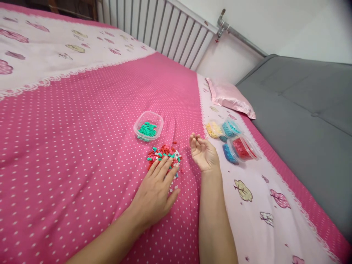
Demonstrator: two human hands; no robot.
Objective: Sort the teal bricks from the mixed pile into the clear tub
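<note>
A heap of small plastic pieces [165, 151], red, pink, white and green, lies on the dotted pink sheet. My left hand [154, 190] rests palm down at the heap's near side, fingers stretched out over the pieces. Just right of the heap, my right hand [205, 154] is turned with its palm showing and its fingers loosely bent. No piece is visible in that palm; whether something tiny sits at the fingertips is too small to make out. Beyond the heap stands a clear plastic tub [135, 126] with green pieces [147, 129] inside.
To the right are several clear tubs: yellow pieces [213, 129], teal pieces [231, 128], red pieces [243, 147] and blue pieces [230, 153]. A pink pillow [231, 97] lies farther back by the grey headboard [299, 99]. White rails [165, 27] stand along the wall.
</note>
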